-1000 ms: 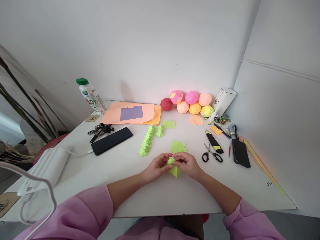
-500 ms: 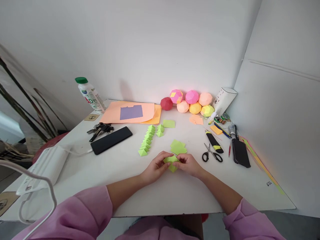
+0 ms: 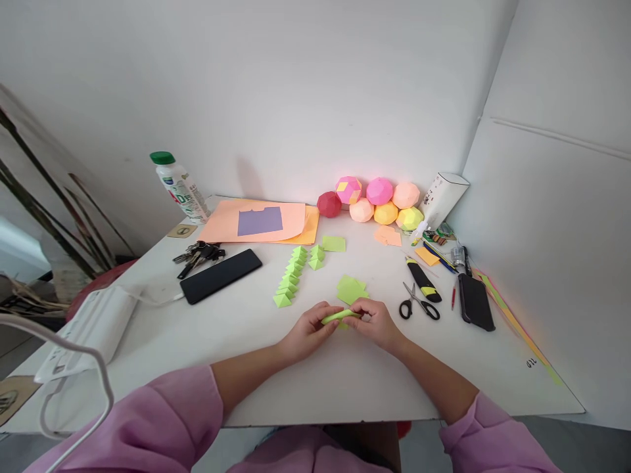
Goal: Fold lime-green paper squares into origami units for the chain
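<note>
A small green paper piece (image 3: 340, 316) is pinched between both hands near the front middle of the table, seen nearly edge-on. My left hand (image 3: 308, 332) grips its left end, and my right hand (image 3: 377, 323) grips its right end. Part of another green piece shows just below their fingertips. Right behind the hands lies a small pile of flat green paper pieces (image 3: 351, 289). To the left, a row of folded green peaks (image 3: 290, 279) stands beside a shorter row (image 3: 316, 257). One green sheet (image 3: 334, 244) lies farther back.
Scissors (image 3: 418, 302), a cutter (image 3: 422, 280) and a black phone (image 3: 476, 302) lie to the right. Paper balls (image 3: 379, 191) line the back wall. At the left are a black power bank (image 3: 221, 276), keys (image 3: 197, 256), a bottle (image 3: 183, 192) and orange sheets (image 3: 221, 220).
The held green paper has turned from showing its face to nearly edge-on. My right hand has shifted slightly, its fingers now higher on the paper.
</note>
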### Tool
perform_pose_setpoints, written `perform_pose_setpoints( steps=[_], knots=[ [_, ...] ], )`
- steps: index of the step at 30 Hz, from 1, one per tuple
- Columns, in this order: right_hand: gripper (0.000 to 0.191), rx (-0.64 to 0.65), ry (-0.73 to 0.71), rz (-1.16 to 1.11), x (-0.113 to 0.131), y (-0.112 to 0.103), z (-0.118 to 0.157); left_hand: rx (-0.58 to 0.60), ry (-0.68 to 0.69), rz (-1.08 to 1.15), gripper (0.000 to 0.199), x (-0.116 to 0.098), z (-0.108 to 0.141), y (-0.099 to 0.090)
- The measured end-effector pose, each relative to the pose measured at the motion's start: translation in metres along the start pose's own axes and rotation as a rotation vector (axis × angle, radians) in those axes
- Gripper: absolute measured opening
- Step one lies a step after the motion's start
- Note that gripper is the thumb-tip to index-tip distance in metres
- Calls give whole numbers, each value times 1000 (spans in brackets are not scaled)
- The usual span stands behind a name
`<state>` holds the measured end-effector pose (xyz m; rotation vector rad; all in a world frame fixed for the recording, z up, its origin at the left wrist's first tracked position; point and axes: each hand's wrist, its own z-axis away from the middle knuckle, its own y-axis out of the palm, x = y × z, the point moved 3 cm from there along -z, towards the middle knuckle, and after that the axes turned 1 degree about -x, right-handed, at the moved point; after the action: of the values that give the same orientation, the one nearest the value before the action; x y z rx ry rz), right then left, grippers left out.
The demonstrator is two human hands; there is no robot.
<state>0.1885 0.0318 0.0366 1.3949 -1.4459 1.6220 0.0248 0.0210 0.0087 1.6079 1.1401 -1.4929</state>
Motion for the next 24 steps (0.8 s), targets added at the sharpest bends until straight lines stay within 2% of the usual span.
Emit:
perform_pose_setpoints(
  steps=[4, 9, 16, 24],
  knots=[
    [24, -15, 79, -87, -5, -1, 1, 22, -1, -81, 32, -8, 1, 0],
    [22, 17, 130, -176, -10, 1, 0, 32, 6, -116, 32, -6, 2, 0],
    [22, 14, 187, -344, -11, 4, -2, 39, 44, -146, 31, -5, 2, 1],
    [21, 13, 207, -397, -7, 5, -2, 64, 51, -172, 33, -3, 2, 1]
  ],
)
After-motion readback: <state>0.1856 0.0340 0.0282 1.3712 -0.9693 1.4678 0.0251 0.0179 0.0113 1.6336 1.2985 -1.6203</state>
